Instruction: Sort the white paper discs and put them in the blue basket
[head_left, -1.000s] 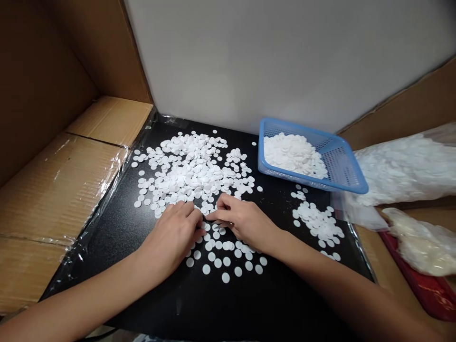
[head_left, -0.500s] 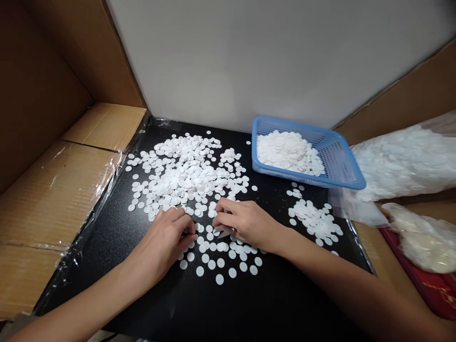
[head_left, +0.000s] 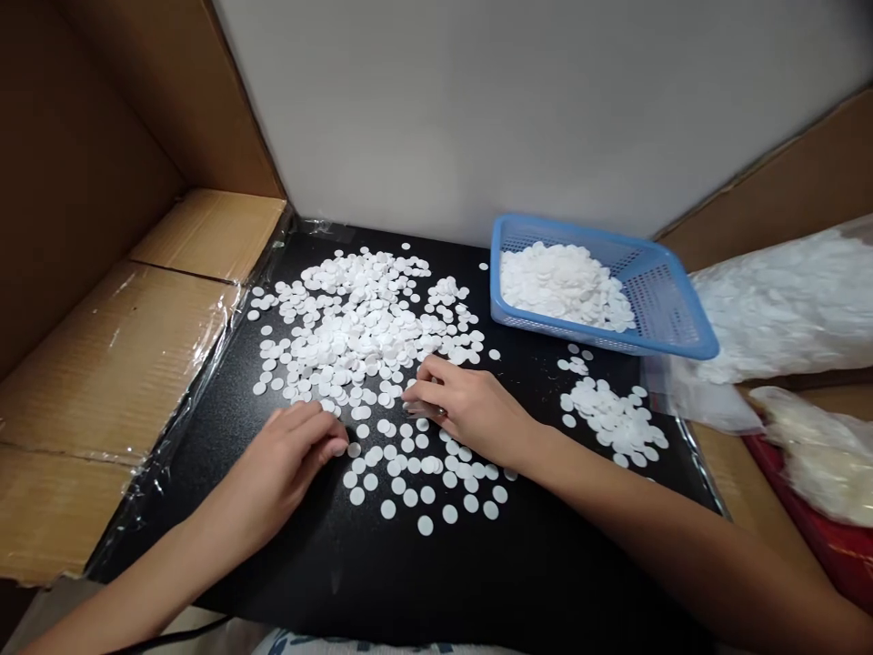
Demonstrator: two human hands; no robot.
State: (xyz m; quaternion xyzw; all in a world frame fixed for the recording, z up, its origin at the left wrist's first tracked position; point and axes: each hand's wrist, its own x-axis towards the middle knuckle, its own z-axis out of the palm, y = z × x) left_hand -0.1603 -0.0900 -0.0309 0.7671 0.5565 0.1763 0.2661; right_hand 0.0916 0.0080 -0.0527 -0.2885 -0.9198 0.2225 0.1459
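Head view: left hand and right hand curl, grips unclear; white discs spread toward the surface's near edge, probably for visibility.

Past the right edge of the surface, the filled bag runs out of view; whether the right hand grips anything is hard to tell.

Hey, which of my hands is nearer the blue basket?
Right. Your right hand is on the near side of the basket, to its left and apart from it; your left hand is also on the near side, but much farther left.
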